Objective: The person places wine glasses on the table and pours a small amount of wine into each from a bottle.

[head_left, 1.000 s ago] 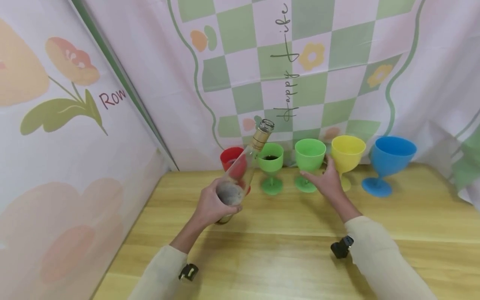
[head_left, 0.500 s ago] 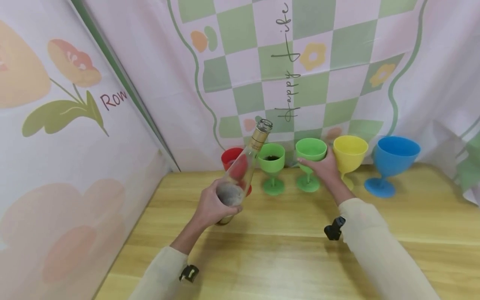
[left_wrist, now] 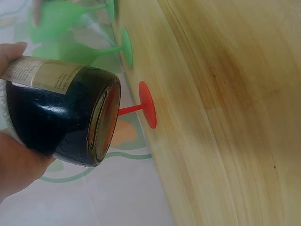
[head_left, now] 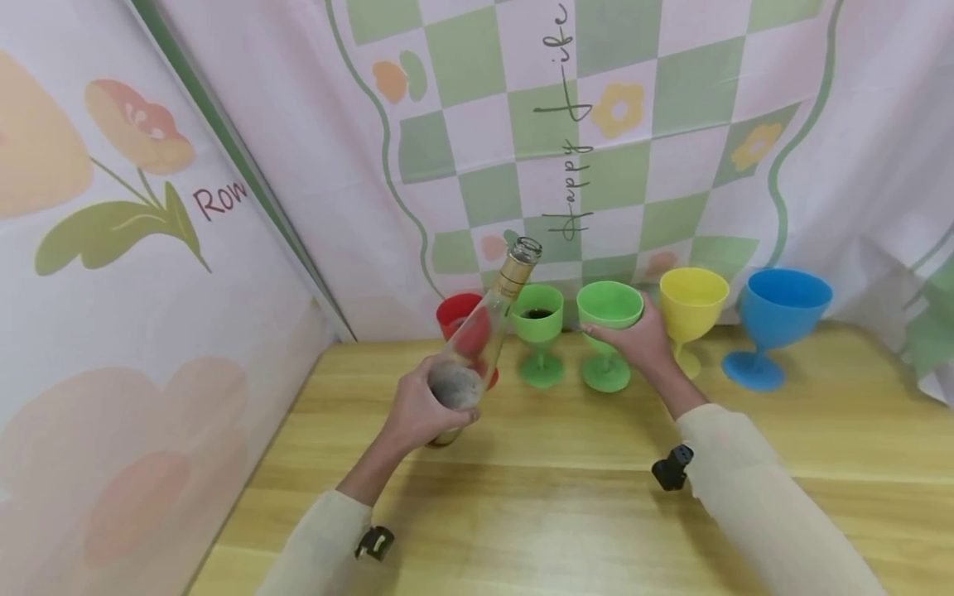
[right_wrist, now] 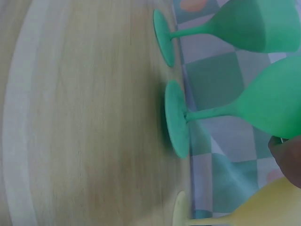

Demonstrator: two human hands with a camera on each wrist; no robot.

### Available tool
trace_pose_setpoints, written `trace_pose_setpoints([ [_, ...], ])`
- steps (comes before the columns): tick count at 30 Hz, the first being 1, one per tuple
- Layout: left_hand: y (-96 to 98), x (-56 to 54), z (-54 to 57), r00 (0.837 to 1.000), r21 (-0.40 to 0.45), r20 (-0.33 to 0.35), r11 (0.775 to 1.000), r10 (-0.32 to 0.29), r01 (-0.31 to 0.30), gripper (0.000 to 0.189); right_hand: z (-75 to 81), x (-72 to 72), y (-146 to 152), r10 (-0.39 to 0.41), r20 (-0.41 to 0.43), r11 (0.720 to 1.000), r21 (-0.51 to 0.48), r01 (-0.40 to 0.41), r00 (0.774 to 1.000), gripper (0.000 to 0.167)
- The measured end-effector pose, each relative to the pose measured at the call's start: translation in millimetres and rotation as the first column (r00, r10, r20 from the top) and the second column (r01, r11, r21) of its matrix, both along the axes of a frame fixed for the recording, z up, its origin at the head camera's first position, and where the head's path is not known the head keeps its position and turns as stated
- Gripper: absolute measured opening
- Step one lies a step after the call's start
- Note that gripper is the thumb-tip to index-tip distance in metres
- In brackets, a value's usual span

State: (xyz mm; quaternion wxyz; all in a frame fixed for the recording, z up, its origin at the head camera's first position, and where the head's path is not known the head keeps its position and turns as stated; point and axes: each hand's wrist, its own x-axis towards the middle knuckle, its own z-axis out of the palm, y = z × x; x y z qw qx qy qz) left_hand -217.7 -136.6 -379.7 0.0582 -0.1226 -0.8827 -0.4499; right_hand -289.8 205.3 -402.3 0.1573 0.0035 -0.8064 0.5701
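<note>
Left hand (head_left: 417, 406): curled round the bottle (head_left: 477, 352), tilted, neck up, before the red goblet (head_left: 453, 313).
Right hand (head_left: 644, 339): holds a green goblet (head_left: 607, 313) by its bowl, beside the yellow goblet (head_left: 695, 308).

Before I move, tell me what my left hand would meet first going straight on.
Most likely the red stemmed goblet, probably touched first by the tilted, gold-necked glass bottle in your left hand; the depth between them is unclear.

we see soft, bright light, with glare on the table (head_left: 537, 530) nearer us than the right hand (head_left: 647, 338); its green goblet (left_wrist: 56, 21) blurs in the left wrist view; the right wrist view is dimmer.
</note>
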Motion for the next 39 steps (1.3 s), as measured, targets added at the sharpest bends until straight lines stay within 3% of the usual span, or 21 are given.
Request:
trace_pose_setpoints([
  [9,-3.6,0.1,-1.5,1.000,-0.013,0.003,1.000,-0.005,0.006,0.082,1.4,23.7,-2,0.067,-0.013,0.994,0.083,-0.066,0.998,0.081],
  [18,-7.7,-0.5,-3.1,1.000,-0.038,0.001,0.999,-0.011,0.011,0.078,-6.4,41.5,-7,0.165,-0.110,0.986,0.013,-0.165,0.980,0.075],
  [29,-10.3,0.4,-6.3,1.000,-0.120,-0.006,0.993,-0.018,0.018,0.078,-19.5,52.1,-5,0.204,-0.227,0.977,-0.018,-0.214,0.952,0.077],
  [39,-13.1,0.2,-9.1,0.999,-0.203,0.030,0.979,-0.029,0.035,0.071,-20.7,53.2,-4,0.219,-0.238,0.974,-0.011,-0.228,0.946,0.077],
])
